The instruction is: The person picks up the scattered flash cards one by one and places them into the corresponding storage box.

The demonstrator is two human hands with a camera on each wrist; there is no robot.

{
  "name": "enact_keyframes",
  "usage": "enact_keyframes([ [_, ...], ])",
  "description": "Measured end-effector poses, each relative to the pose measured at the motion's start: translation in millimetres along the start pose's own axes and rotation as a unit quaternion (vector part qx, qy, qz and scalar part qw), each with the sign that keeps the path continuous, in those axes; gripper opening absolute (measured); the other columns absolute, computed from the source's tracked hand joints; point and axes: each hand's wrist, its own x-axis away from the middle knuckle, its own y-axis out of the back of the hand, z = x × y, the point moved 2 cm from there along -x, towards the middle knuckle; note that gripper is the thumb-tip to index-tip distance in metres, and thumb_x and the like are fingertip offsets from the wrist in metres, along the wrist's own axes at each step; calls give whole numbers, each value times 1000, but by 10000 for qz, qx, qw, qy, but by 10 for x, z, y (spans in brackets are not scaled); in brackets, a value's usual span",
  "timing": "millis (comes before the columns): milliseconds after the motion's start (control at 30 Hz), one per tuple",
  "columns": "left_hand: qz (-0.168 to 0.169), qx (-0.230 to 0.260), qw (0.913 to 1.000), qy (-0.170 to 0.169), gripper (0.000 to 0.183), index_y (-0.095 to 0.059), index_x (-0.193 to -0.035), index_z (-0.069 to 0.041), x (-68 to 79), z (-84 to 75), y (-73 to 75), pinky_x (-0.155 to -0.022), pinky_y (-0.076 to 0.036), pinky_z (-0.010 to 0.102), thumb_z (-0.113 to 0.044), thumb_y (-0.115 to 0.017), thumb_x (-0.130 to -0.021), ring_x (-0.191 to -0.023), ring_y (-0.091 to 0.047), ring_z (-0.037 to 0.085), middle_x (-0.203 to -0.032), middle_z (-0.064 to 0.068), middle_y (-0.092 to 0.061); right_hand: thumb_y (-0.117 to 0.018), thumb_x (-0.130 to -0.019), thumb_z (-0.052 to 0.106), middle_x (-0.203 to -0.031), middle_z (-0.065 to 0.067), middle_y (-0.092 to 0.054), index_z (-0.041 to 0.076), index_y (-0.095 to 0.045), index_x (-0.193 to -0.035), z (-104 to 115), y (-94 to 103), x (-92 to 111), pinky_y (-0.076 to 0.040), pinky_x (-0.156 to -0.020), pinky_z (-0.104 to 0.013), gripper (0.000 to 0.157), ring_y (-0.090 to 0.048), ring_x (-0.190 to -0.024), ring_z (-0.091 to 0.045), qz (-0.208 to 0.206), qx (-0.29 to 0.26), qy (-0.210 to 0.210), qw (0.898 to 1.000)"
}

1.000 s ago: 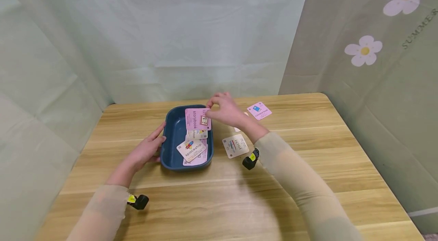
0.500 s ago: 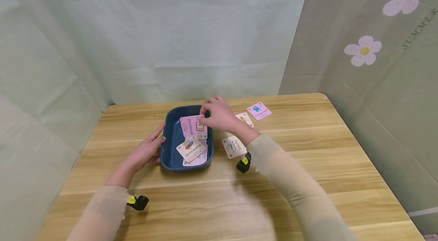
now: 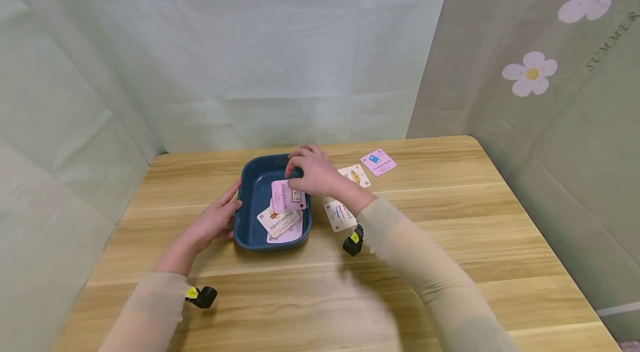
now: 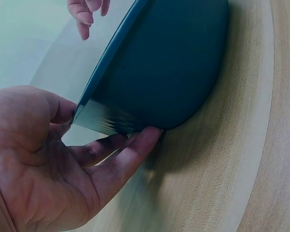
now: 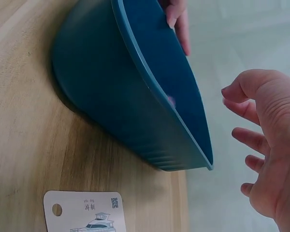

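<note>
A dark blue bin (image 3: 252,224) stands on the table with several picture cards inside. My left hand (image 3: 217,217) holds its left side, with fingertips on the outer wall and rim in the left wrist view. Over the bin's far right part is my right hand (image 3: 315,174), thumb and index finger bent near each other with nothing between them in the right wrist view. A pink storybook card (image 3: 282,196) lies just below it, partly covered by the hand. The spaceship card (image 3: 278,221) rests in front of it, on top of another card.
Right of the bin, a yacht card (image 3: 339,215) lies partly behind the right wrist. Beyond it are a white card with a yellow picture (image 3: 357,175) and a pink Chinese book card (image 3: 378,162). Fabric walls enclose the wooden table (image 3: 280,307).
My right hand has moved left over the bin and let go of the storybook card. That card has dropped onto the cards inside. The left hand has stayed in place.
</note>
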Motion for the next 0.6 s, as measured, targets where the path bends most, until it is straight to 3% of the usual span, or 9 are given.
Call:
enact_keyframes([
  [300, -21, 9, 10000, 1, 65, 0, -165, -36, 2, -8, -3, -71, -57, 37, -27, -36, -111, -113, -61, 36, -162, 31, -19, -70, -93, 32, -149, 1, -51, 27, -72, -111, -104, 65, 55, -17, -120, -46, 19, -26, -146, -28, -34, -177, -106, 9998],
  [600, 20, -32, 10000, -25, 65, 1, -165, -36, 3, 0, 0, -73, -58, 38, -28, -35, -112, -115, -61, 37, -163, 32, -18, -69, -93, 32, -152, -2, -49, 21, -71, -126, -211, 152, 122, -19, -118, -51, 35, -24, -147, -28, -28, -512, -170, 9985],
])
